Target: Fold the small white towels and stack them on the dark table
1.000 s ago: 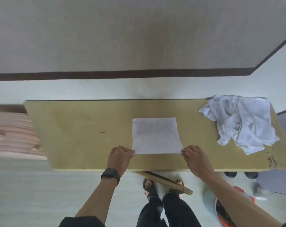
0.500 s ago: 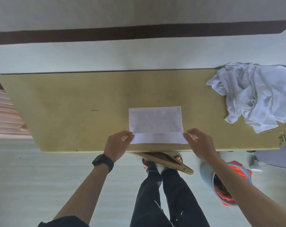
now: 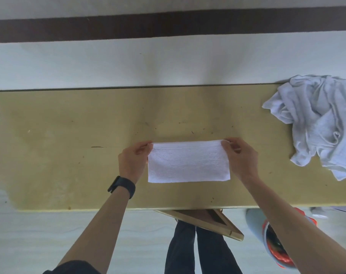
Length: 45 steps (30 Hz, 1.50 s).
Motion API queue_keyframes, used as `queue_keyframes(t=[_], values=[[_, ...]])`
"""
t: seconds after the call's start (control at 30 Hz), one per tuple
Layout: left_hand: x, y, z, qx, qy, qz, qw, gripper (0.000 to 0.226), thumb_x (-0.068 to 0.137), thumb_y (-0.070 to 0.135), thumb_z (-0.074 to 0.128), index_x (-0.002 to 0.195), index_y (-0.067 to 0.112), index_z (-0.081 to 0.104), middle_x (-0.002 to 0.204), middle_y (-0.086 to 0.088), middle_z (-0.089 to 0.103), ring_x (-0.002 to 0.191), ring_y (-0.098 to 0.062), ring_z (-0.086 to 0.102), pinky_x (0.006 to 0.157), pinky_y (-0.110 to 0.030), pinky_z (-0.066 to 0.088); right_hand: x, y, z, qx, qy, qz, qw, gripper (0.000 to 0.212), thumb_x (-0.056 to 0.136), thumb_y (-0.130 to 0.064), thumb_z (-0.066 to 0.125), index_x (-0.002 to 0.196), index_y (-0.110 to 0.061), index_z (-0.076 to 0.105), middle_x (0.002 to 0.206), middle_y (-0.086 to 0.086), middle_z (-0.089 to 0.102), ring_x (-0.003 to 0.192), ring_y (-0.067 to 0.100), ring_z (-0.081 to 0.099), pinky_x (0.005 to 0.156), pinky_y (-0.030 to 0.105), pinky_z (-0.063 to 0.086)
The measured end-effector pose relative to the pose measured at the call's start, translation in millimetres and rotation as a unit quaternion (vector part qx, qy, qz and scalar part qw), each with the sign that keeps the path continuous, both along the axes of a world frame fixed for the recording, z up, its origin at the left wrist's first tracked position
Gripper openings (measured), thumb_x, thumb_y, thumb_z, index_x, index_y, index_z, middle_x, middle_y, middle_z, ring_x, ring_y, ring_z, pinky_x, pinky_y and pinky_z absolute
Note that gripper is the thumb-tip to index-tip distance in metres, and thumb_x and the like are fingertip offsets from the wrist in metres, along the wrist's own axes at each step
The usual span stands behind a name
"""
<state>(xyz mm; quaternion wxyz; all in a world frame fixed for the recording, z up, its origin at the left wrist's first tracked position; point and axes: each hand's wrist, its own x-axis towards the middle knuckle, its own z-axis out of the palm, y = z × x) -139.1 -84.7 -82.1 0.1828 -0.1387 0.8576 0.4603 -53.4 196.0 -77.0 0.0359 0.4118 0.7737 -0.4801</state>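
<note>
no readable text, no labels, no brands, no numbers anywhere

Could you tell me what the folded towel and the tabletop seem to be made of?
Folded towel: likely cotton terry, matte, with a nubby looped texture and a stitched hem band. Tabletop: seemingly laminate or painted wood, smooth yellowish finish with scuffs.

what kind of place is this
Probably a plain room at home or a small laundry workspace: a worn wooden table against a bare wall, a heap of towels, and a bucket on the floor.
</note>
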Motion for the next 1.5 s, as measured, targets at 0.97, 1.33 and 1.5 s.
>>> queue_keyframes(t=[0.97,1.33,1.5], values=[[0,5,-8,-0.176,0.045,-0.079,0.98,0.008,0.092,0.035,0.061,0.098,0.031,0.064,0.098,0.01,0.057,0.081,-0.012,0.059,0.075,-0.028,0.048,40,-65,-6,0.323,-0.059,0.199,0.923,0.031,0.092,-0.034,0.059,0.12,-0.022,0.06,0.119,-0.002,0.06,0.106,0.024,0.047,0.08,0.035,0.034],[77,14,12,-0.2,-0.095,-0.143,0.965,0.012,0.087,0.044,0.053,0.083,0.036,0.062,0.095,0.016,0.06,0.087,-0.015,0.062,0.088,-0.036,0.05,-54,-55,-12,0.359,-0.08,0.37,0.853,0.047,0.099,-0.038,0.036,0.143,-0.022,0.045,0.154,-0.009,0.037,0.142,0.021,0.024,0.104,0.044,0.017],[102,28,20,-0.237,-0.065,-0.206,0.947,0.018,0.09,0.049,0.048,0.083,0.036,0.059,0.09,0.016,0.062,0.093,-0.011,0.058,0.092,-0.033,0.039,-15,-56,-8,0.332,0.006,0.395,0.857,0.049,0.1,-0.033,0.038,0.147,-0.022,0.041,0.159,-0.007,0.032,0.148,0.016,0.022,0.114,0.045,0.022]])
